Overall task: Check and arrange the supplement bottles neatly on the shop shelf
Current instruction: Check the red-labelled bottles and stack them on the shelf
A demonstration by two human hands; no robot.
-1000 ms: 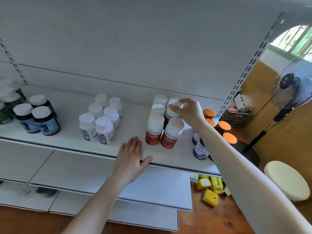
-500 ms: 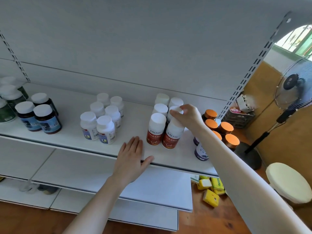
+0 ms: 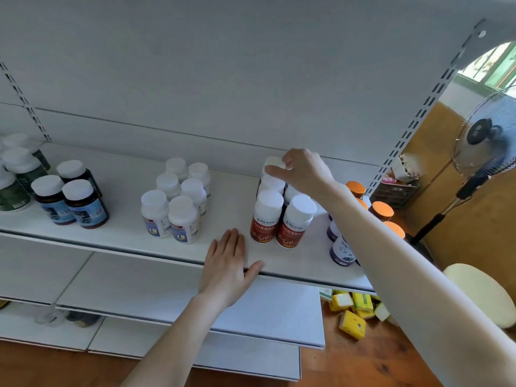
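Our right hand pinched the far bottle by its cap, probably light but slick, while our left hand lay flat on the shelf.

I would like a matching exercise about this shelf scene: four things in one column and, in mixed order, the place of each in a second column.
Column 1
1. left hand
2. right hand
3. orange-lidded jars
4. yellow boxes

Column 2
A. on the floor
B. flat on the front edge of the shelf
C. on the cap of the back bottle
D. at the right end of the shelf

Pairs: 1-B, 2-C, 3-D, 4-A.
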